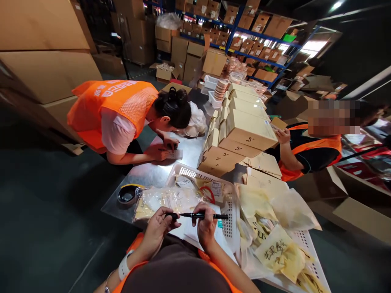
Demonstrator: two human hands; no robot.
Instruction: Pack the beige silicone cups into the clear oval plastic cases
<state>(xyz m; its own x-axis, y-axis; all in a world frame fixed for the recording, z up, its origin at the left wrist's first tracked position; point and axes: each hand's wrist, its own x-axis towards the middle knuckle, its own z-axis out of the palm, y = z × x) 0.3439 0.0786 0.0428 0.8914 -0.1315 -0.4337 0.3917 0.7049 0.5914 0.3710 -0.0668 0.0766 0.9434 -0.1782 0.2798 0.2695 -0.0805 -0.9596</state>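
In my right hand (205, 224) is a black marker pen (218, 216), held level with its tip towards the left. My left hand (160, 226) pinches the marker's dark cap (172, 216), which looks just apart from the tip. Below both hands lie white paper sheets (224, 240) at the front of a white perforated basket (233, 232). Just beyond my left hand is a clear plastic bag (171, 198) of pale packets. A red loop (208, 194) and a labelled packet (217, 190) rest inside the basket.
A tape roll (130, 193) lies at the metal table's (122, 211) left corner. Stacked cartons (244, 126) rise beyond the basket. Yellowish cloth pouches (279, 250) fill another basket at right. One co-worker (122, 118) bends over the table; another (317, 150) stands at right.
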